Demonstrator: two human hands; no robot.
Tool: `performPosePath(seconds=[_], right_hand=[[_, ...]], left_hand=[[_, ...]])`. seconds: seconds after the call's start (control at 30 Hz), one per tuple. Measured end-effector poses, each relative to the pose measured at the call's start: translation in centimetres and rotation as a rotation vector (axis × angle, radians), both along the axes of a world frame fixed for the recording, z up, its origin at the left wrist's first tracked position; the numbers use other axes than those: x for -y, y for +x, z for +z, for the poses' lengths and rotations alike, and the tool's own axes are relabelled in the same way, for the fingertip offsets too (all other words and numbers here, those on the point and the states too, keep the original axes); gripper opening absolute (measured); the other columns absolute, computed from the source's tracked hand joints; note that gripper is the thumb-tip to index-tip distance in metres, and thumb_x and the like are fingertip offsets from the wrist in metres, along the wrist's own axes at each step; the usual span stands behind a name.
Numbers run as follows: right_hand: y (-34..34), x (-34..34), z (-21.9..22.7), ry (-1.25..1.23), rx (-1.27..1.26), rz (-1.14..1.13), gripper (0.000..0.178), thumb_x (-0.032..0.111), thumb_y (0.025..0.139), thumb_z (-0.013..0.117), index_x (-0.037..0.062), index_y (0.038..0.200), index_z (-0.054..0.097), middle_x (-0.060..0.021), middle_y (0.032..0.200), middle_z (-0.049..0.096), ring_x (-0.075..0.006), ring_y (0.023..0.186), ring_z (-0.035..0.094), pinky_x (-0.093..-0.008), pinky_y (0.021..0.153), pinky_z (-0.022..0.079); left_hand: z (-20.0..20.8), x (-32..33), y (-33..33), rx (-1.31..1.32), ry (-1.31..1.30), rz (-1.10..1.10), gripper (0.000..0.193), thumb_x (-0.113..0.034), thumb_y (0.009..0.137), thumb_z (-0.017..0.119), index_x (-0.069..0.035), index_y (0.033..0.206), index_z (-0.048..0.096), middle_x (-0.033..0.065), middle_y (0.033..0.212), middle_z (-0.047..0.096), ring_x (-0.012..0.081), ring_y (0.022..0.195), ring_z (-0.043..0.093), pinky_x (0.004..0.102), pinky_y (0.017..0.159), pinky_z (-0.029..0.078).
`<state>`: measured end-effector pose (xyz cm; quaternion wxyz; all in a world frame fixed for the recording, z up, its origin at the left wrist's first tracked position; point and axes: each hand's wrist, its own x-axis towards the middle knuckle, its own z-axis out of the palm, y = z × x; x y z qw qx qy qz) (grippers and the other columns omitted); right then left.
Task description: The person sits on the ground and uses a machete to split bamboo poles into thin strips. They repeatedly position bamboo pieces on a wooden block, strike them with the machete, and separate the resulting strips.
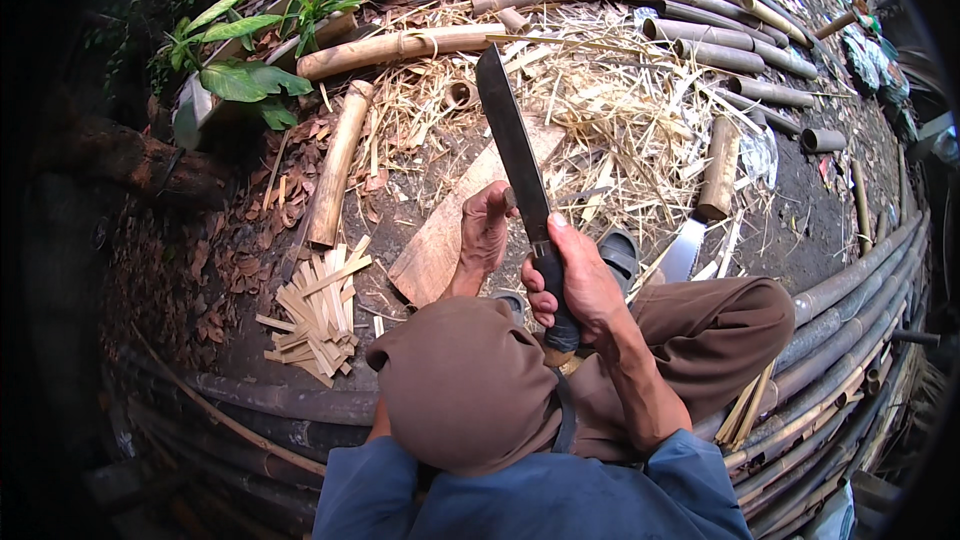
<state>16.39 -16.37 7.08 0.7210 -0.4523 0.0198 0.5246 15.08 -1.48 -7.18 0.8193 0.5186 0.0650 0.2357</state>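
My right hand (pixel 585 280) is wrapped round the black handle of a machete (pixel 519 140). Its long dark blade points up and away, leaning slightly left. Just left of the blade's lower part is my left hand (pixel 484 228), with its fingers curled in close to the blade. Something small and greyish seems to show at those fingertips, too small to name. Beneath the hands, a wooden plank (pixel 425 258) lies slantwise on the ground. Brown-trousered knees sit below, the left one covering part of my left forearm.
Thin split strips (pixel 318 315) are heaped at the left, below a bamboo length (pixel 341 165). Shavings (pixel 640 130) cover the ground ahead. A shiny blade (pixel 686 248) lies by a short bamboo piece (pixel 719 168) at right. Bamboo poles (pixel 840 290) line the right side.
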Motion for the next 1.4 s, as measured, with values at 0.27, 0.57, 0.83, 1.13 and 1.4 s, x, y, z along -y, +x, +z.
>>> performPosePath(seconds=[0.27,0.57,0.83,1.13,1.4], right_hand=[[-0.7,-0.1,0.2,-0.107,0.265,0.026,0.048,0.049,0.102,0.035,0.0123,0.132,0.044,-0.0024,0.063,0.048,-0.0086,0.043,0.043,-0.0233,0.04,0.039],[-0.6,-0.7,-0.5,-0.166,0.713,0.038,0.046,0.033,0.104,0.036,0.0104,0.144,0.039,-0.0046,0.069,0.053,-0.0096,0.057,0.049,-0.0264,0.055,0.042],[-0.7,-1.4,-0.8,-0.146,0.827,0.005,0.045,0.025,0.103,0.036,0.0042,0.143,0.038,-0.0216,0.133,0.051,-0.032,0.118,0.052,-0.0341,0.097,0.041],[-0.7,-2.7,-3.9,-0.189,1.065,-0.143,0.045,0.028,0.1,0.042,0.0092,0.141,0.038,-0.0316,0.079,0.061,-0.0476,0.08,0.064,-0.0481,0.069,0.048],[-3.2,-4.7,-6.9,-0.209,1.115,-0.07,0.029,0.028,0.099,0.048,-0.0003,0.102,0.052,-0.0255,0.062,0.057,-0.0468,0.065,0.06,-0.0521,0.057,0.045]], left_hand=[[-0.3,0.0,-0.1,-0.006,-0.019,-0.014,0.055,-0.061,0.09,0.055,-0.007,0.078,0.055,-0.0034,0.073,0.047,0.0066,0.072,0.04,0.0251,0.068,0.032],[0.5,-0.9,0.2,0.09,0.057,-0.056,0.045,-0.053,0.092,0.055,-0.01,0.08,0.055,-0.0058,0.073,0.047,0.0037,0.068,0.044,0.0229,0.06,0.037],[0.8,-0.4,0.2,0.008,-0.056,0.009,0.05,-0.056,0.092,0.055,-0.008,0.079,0.055,-0.006,0.074,0.045,0.004,0.072,0.038,0.024,0.065,0.03],[2.4,0.1,-0.5,-0.008,0.163,0.273,0.051,-0.053,0.091,0.06,-0.002,0.094,0.06,-0.0017,0.082,0.052,0.0058,0.077,0.044,0.0212,0.069,0.035],[7.3,-1.8,-4.9,-0.338,0.915,0.623,0.048,-0.032,0.104,0.035,-0.003,0.066,0.04,0.0034,0.053,0.039,0.015,0.049,0.039,0.033,0.046,0.031]])
